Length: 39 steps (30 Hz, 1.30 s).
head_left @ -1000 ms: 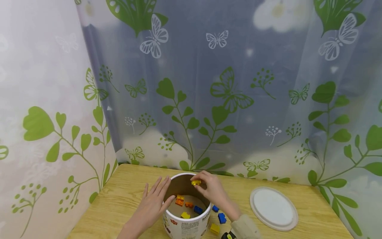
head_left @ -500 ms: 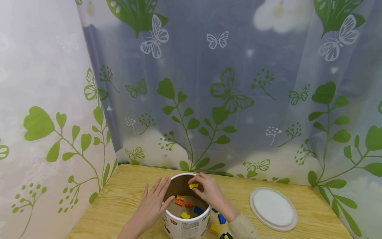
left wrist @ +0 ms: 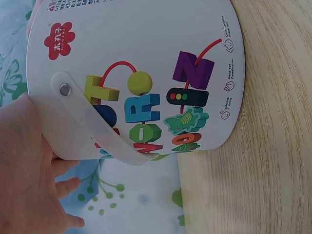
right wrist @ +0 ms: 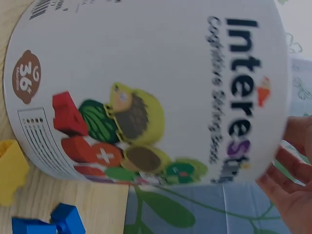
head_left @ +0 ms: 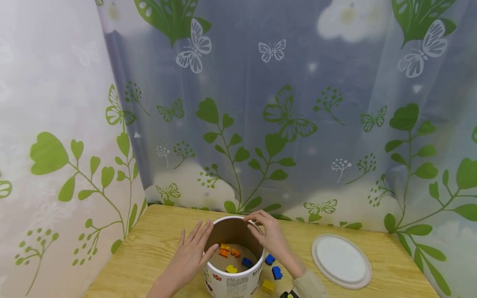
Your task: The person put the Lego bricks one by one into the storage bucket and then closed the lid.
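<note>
While the left hand (head_left: 190, 252) is laid, fingers spread, against the left rim of the bucket (head_left: 238, 286), the right hand (head_left: 273, 236) is held at the far right rim, its fingers loosely bent and its thumb parted from the fingertips; on the bucket's floor, below the hands, orange bricks (head_left: 224, 252), a blue brick (head_left: 247, 262) and a yellow brick (head_left: 231, 269) are seen; the outside is printed with letters and coloured shapes, and a pale handle (left wrist: 95, 119) is riveted to it; just to the right, on the table (head_left: 167, 231), two other blue bricks (head_left: 277, 272) and a second yellow brick (head_left: 268, 285) are scattered, a dark thing (head_left: 289, 295) near them being partly cut off; farther right, a white lid (head_left: 341, 261) is laid flat; behind, a backdrop (head_left: 238, 74) is patterned with leaves and butterflies.
</note>
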Tool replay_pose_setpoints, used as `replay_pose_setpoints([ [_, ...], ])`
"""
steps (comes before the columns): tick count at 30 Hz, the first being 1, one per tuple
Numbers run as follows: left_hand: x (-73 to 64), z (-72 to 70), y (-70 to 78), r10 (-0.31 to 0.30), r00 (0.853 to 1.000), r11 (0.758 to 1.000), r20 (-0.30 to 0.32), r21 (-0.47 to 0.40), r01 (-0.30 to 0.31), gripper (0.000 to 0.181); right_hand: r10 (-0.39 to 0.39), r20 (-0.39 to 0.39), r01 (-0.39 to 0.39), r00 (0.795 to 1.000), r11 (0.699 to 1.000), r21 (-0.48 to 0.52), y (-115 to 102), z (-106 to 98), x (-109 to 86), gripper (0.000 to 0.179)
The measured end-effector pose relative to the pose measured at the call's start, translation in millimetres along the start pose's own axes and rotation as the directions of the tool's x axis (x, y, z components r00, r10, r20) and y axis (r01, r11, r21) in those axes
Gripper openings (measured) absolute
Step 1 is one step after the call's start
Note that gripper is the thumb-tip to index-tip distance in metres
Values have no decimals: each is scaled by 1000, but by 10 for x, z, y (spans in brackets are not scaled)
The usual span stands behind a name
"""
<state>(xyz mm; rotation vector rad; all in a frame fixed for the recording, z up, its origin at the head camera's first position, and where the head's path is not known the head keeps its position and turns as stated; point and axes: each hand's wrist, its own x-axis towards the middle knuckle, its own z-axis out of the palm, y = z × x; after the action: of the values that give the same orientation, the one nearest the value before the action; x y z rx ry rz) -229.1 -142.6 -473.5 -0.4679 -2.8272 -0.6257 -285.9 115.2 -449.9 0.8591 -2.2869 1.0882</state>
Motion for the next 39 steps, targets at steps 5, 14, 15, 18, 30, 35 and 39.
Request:
replay_pose_setpoints([
  [5,-1,1,-6,5,1000,1000,-1,3,-5,67,33,-65,-32,997,999,7,68,-135,-17,25],
  [14,1,-5,-10,11,1000,1000,-4,10,-11,69,99,-94,-102,991,995,-25,254,-226,-122,27],
  [15,2,-7,-9,10,1000,1000,-2,10,-10,69,111,-94,-114,989,993,-27,276,-228,-141,27],
  [18,4,-8,-7,8,1000,1000,5,12,-8,69,152,-83,-155,985,987,-33,332,-240,-201,26],
  [30,-3,-6,-2,10,1000,1000,6,0,-10,70,281,102,-281,954,960,-14,622,-297,-566,20],
  [35,-9,-9,4,13,1000,1000,-3,-4,-13,69,256,244,-266,935,964,6,737,-307,-748,18],
  [39,-8,-3,2,12,1000,1000,-3,1,-12,69,242,340,-260,909,966,8,814,-298,-866,18],
])
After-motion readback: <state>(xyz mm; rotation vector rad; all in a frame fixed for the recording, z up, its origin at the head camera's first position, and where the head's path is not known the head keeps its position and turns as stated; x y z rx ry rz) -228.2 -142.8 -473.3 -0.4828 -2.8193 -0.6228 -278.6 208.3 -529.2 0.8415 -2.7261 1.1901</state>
